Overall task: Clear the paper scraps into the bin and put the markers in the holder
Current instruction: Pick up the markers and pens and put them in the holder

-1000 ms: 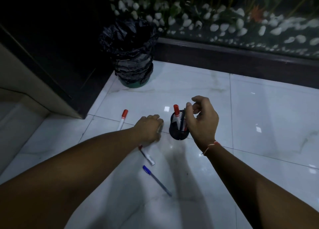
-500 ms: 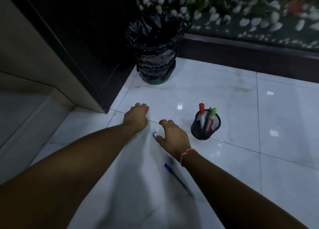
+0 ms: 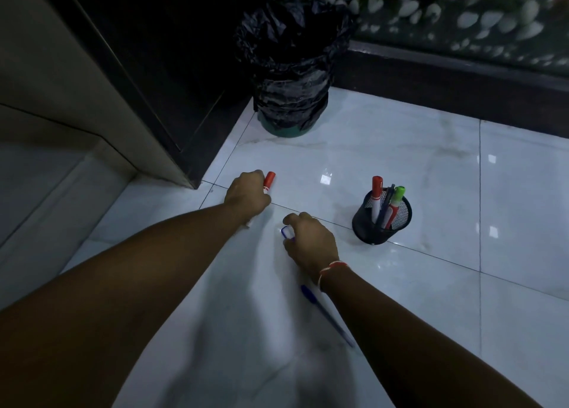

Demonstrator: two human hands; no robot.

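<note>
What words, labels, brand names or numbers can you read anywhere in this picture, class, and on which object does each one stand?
No text can be read anywhere.
Red-capped marker under the left hand: barrel hidden, no print visible.
Markers in the mesh holder: any print too small and dim to read.
Blue pen on the floor: blurred, no lettering visible.
Bin with black liner: no label visible.

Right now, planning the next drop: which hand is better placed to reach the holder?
Right hand: it grips a marker nearer the holder. The left hand, gripping the red marker, is farther off.
</note>
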